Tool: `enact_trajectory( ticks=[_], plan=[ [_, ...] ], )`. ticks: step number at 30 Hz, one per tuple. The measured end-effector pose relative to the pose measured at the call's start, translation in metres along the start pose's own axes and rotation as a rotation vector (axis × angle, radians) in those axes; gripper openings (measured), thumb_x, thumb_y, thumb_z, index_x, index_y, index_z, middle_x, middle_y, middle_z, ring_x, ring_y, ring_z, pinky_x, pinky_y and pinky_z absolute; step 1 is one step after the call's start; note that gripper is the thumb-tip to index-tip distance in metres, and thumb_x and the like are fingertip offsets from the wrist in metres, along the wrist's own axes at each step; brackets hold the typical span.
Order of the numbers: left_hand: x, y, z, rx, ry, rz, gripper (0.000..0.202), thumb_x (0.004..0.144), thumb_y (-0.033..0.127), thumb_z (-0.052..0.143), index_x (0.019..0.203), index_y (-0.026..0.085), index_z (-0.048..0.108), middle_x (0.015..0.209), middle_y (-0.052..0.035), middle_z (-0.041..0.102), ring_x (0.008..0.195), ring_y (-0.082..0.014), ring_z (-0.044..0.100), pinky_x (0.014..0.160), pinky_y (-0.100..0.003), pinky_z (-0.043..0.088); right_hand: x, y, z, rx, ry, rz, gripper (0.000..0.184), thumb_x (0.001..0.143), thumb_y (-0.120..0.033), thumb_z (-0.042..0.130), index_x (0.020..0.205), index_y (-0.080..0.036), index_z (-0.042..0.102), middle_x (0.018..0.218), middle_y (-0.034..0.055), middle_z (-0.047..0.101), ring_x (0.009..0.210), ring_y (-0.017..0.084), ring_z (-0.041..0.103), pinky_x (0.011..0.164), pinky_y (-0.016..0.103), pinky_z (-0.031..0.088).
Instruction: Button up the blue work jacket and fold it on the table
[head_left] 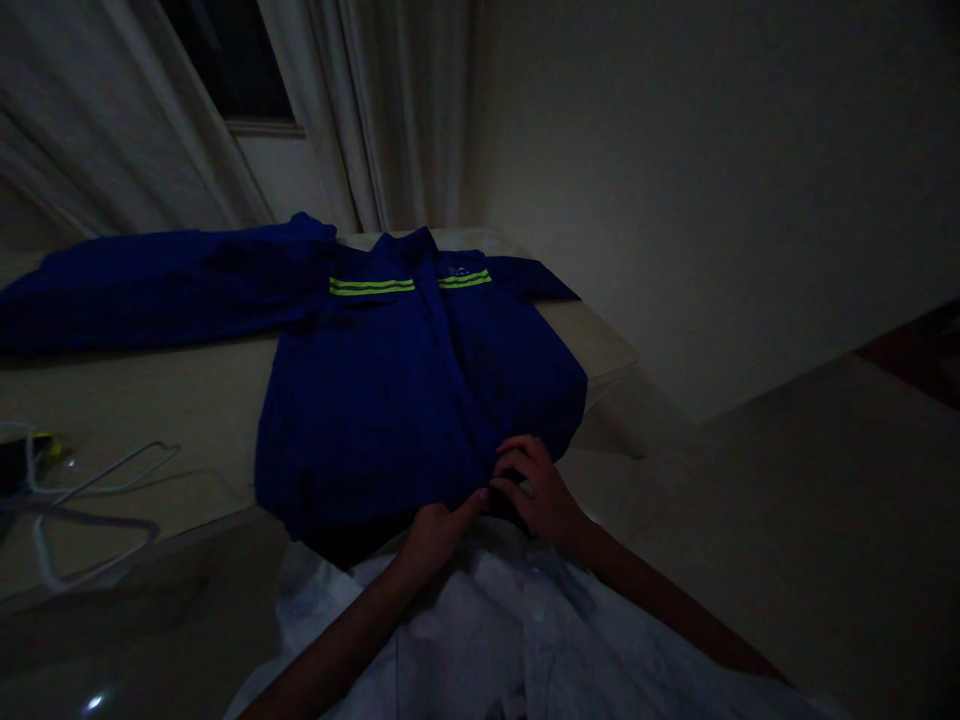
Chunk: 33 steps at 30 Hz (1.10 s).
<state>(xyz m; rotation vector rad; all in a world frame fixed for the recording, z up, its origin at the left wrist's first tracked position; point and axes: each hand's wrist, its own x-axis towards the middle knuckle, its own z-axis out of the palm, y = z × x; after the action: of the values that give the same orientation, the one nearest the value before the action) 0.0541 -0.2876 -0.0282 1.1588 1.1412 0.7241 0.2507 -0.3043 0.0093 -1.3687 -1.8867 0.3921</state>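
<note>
A blue work jacket (360, 400) lies front up, with yellow-green stripes across its chest and its lower edge hanging over the near side of the table. At the bottom of its front opening, my left hand (439, 535) is closed on the hem, thumb pointing right and the other fingers mostly hidden. Just to the right, my right hand (536, 490) bends its fingers in a pinch at the same hem. The two thumbs almost meet. In the dim light, the exact bit of cloth or fastener between the fingers is unclear.
Another dark blue garment or sleeve (150, 285) stretches left along the table (202, 420). White wire hangers (97, 530) and a black-and-yellow item (45, 455) lie at the left edge. Curtains (405, 110) hang behind, and a plain wall (675, 180) stands at the right.
</note>
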Motion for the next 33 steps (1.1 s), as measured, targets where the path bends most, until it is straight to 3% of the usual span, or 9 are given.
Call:
enact_trajectory(
  ticks=[5,12,17,23,30,33],
  plan=[
    [-0.001,0.004,0.001,0.001,0.022,0.078,0.037,0.076,0.055,0.078,0.086,0.019,0.081,0.091,-0.0081,0.081,0.097,-0.0304,0.074,0.095,-0.036,0.054,0.013,-0.001,-0.004,-0.119,-0.085,-0.014,0.011,0.091,-0.017,0.075,0.096,-0.023,0.067,0.117,0.0074,0.065,0.111,0.025,0.06,0.099,0.044,0.049],
    [-0.001,-0.007,0.005,-0.039,0.034,0.012,0.044,0.078,0.06,0.075,0.088,0.018,0.082,0.092,-0.0088,0.082,0.092,-0.0303,0.075,0.084,-0.034,0.056,0.019,-0.001,-0.009,-0.199,-0.256,-0.071,0.012,0.094,-0.019,0.073,0.101,-0.022,0.063,0.104,0.0044,0.07,0.097,0.022,0.062,0.085,0.038,0.042],
    [-0.001,-0.002,0.006,-0.069,0.064,0.081,0.046,0.079,0.061,0.074,0.088,0.017,0.082,0.095,-0.0103,0.082,0.092,-0.0302,0.074,0.089,-0.037,0.056,0.016,-0.001,-0.011,-0.242,-0.227,-0.096,0.01,0.094,-0.021,0.072,0.099,-0.021,0.063,0.099,0.0043,0.071,0.095,0.022,0.061,0.083,0.038,0.039],
    [-0.002,-0.001,0.004,-0.009,0.033,0.039,0.049,0.078,0.065,0.07,0.078,0.017,0.081,0.085,-0.01,0.081,0.086,-0.0293,0.074,0.085,-0.035,0.056,0.016,0.001,-0.01,-0.289,-0.28,-0.166,0.004,0.098,-0.024,0.069,0.101,-0.022,0.067,0.104,0.0044,0.071,0.096,0.021,0.061,0.086,0.038,0.04],
    [0.0,-0.006,0.0,0.069,-0.031,0.08,0.046,0.085,0.06,0.066,0.082,0.018,0.081,0.082,-0.0083,0.079,0.086,-0.0286,0.074,0.082,-0.032,0.056,0.018,-0.001,-0.01,-0.304,-0.217,-0.171,0.004,0.098,-0.023,0.071,0.095,-0.022,0.069,0.105,0.0053,0.07,0.098,0.022,0.062,0.084,0.04,0.041],
    [0.001,-0.006,-0.001,0.077,-0.005,0.094,0.042,0.085,0.057,0.067,0.09,0.019,0.082,0.089,-0.0073,0.08,0.088,-0.027,0.075,0.085,-0.03,0.055,0.02,-0.004,-0.01,-0.327,-0.197,-0.171,0.004,0.097,-0.023,0.072,0.094,-0.021,0.07,0.107,0.0064,0.07,0.099,0.023,0.062,0.084,0.041,0.041]
  ],
)
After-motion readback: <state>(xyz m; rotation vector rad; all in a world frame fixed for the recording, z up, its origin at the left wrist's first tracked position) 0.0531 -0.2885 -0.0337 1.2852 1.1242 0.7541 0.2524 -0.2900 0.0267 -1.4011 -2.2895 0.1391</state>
